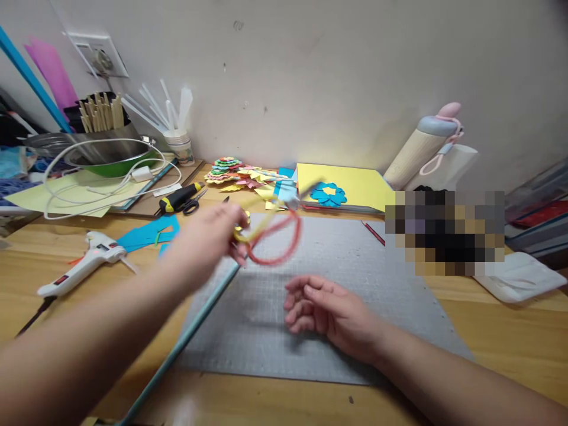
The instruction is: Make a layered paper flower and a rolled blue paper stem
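My left hand [224,234] is closed around a pair of scissors [277,255] with red and yellow handle loops, blurred by motion. Their dark blade points up and to the right. From below the left fingers, a long teal strip or rod [195,322] runs toward the lower left; whether the hand grips it too, I cannot tell. My right hand [326,310] hovers above or rests on the grey cutting mat [377,284], palm turned inward, fingers loosely bent and apart, with nothing in them.
Left are a glue gun [84,266], blue paper pieces [146,234], a yellow-black utility knife [180,198] and a white cable [47,183]. Behind lie layered paper shapes [226,168], a blue paper flower [328,193] on yellow paper [350,177]. A bottle [412,148] stands right of a pencil [373,232].
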`<state>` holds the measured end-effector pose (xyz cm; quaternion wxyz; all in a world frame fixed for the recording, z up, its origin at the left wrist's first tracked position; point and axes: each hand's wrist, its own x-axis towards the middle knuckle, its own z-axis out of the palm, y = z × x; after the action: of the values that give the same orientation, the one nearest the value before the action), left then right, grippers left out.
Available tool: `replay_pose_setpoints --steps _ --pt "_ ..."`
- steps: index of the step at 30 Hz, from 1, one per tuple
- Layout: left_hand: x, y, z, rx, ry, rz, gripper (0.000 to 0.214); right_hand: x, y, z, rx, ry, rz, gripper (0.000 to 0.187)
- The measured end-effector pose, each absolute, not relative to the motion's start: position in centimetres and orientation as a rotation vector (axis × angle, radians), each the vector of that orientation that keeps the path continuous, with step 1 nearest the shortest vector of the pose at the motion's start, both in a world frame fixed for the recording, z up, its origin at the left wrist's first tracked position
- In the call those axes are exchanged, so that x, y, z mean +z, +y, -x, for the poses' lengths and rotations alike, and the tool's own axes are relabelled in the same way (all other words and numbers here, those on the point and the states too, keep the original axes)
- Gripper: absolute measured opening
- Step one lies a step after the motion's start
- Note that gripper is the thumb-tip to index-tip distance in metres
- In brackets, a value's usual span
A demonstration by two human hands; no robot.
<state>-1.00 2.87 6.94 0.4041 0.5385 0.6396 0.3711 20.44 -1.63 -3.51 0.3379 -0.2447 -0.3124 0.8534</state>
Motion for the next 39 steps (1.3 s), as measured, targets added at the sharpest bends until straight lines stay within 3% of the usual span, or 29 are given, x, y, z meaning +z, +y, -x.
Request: replay_pose_setpoints --steps 5,7,12,15,20,25,31,39 --pt "1.9 -2.9 -4.1 0.698 1.119 -0.859 0.026 -2.4 -1.9 -20.9 2.173 -0.797 0.483 0.042" --pt "1.1 -3.3 -4.2 0.605 1.084 -0.866 0.028 -2.1 -2.1 -20.9 2.193 -0.8 0.407 0.04" --pt "1.5 0.5 -0.4 0.372 1.612 -1.881 0.04 -2.4 -1.8 -20.6 2.156 -0.723 0.459 0.009" --pt "0.8 4.0 2.3 0.385 1.904 -1.904 0.028 -2.8 -1.1 -20.6 2.166 -0.633 0.603 0.011" --pt "-0.4 6.0 3.2 0.377 1.825 -1.836 0.023 -3.1 -0.7 -20.8 2.188 -0.624 0.677 0.012" --pt "1.4 3.7 1.3 0.393 1.54 -1.522 0.026 -2.9 -1.1 -20.8 2.192 -0.737 0.753 0.02" --pt "2.8 1.0 0.8 0.502 1.242 -0.974 0.031 -2.6 -1.5 -21.2 2.064 -0.984 1.038 0.047" --pt "3.1 -0.7 1.3 0.607 1.169 -0.942 0.032 -1.0 -1.7 -21.3 1.766 -1.233 1.359 0.05"
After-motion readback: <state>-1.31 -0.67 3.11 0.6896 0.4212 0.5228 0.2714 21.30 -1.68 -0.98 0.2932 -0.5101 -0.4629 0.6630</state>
